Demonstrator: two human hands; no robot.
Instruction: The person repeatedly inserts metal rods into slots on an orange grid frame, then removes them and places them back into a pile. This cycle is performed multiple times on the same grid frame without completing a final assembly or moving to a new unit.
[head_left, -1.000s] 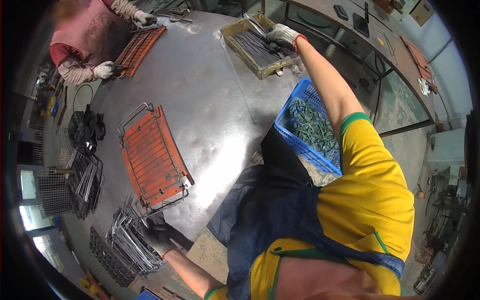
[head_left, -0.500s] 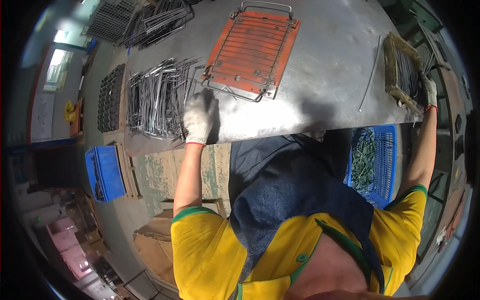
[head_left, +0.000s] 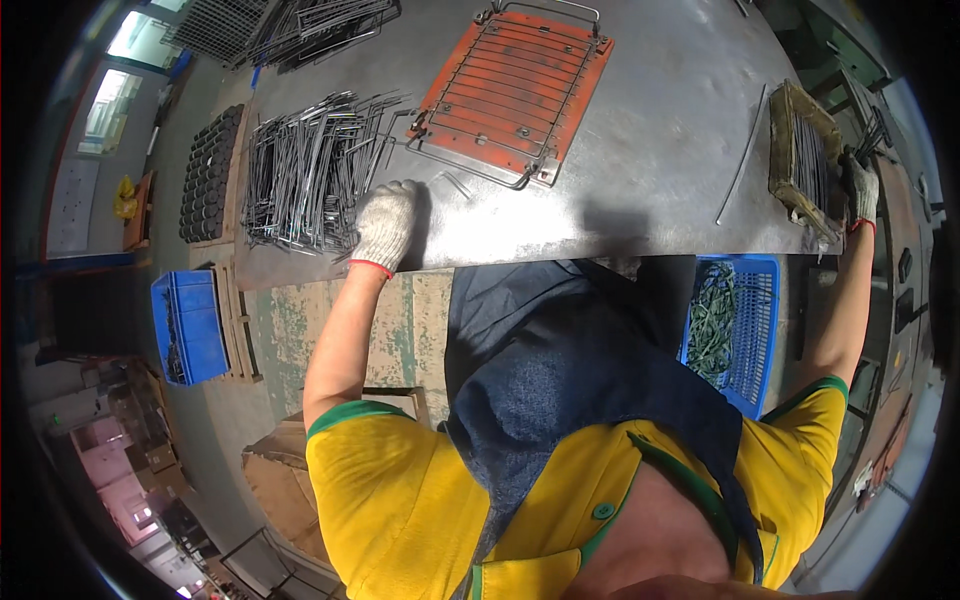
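Note:
My left hand [head_left: 386,222], in a white knitted glove with a red cuff, is at the table's front edge with its fingers curled. Whatever it may hold is hidden. Beside it on the left lies a pile of bent metal rods [head_left: 310,180]. Far to the right, my gloved right hand [head_left: 862,190] is closed around a few dark metal rods [head_left: 876,132], just outside a worn box [head_left: 780,165] filled with thin rods. An orange jig plate [head_left: 490,135] carrying a wire rack [head_left: 520,62] sits at the middle of the metal table [head_left: 660,150].
One long rod [head_left: 742,155] lies left of the box. Wire frames [head_left: 320,30] are stacked at the far left. Below the table's edge stands a blue basket [head_left: 755,330] with green strips. A blue bin [head_left: 190,325] and stacked dark round parts [head_left: 212,175] are on the left.
My left hand has shifted slightly left along the table's edge. My right hand has moved a little away from the box, with the dark rods shifting right too. The whole view has tilted slightly.

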